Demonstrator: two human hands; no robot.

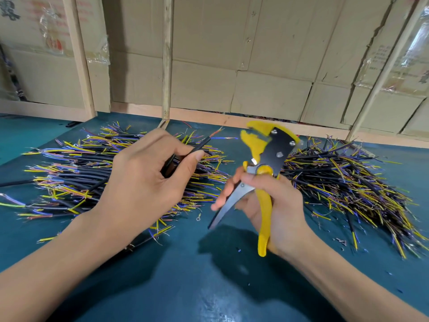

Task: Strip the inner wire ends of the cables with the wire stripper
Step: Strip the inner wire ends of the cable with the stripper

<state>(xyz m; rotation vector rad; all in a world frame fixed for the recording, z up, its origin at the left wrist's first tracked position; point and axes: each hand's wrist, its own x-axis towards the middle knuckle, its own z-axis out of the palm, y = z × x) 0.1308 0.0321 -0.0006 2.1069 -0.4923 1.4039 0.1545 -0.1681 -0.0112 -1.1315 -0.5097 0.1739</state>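
1. Nearest: two bare forearms enter from the bottom corners over a glossy teal table top. Small dark and blue flecks lie scattered on it beside the right forearm.

2. Right hand is wrapped round the wire stripper: fingers curl over the yellow plastic handle, fingertips extend toward the bare metal handle, which curves to a point at lower left. The two handles stand spread apart. The tool is held clear of the table, head up.

3. Stripper head: flat black plate with three silver rivets, yellow toothed jaws at top left, standing parted. Edges slightly motion-blurred.

4. Left hand pinches one black-sheathed cable between thumb and curled fingers. The sheath is smooth and round. Thin coloured inner wires fan from its far end, pointing at the stripper jaws, close but not between them. The cable's near part is hidden inside the hand.

5. Left cable pile lies on the table behind the left hand: black sheaths with yellow, blue and orange wire ends, bristly; partly covered by the hand.

6. Right cable pile lies beyond the right hand, denser, tangled, blurred at the frame edge.

7. Farthest: cardboard wall, creased, with pale wooden battens; print on it illegible.
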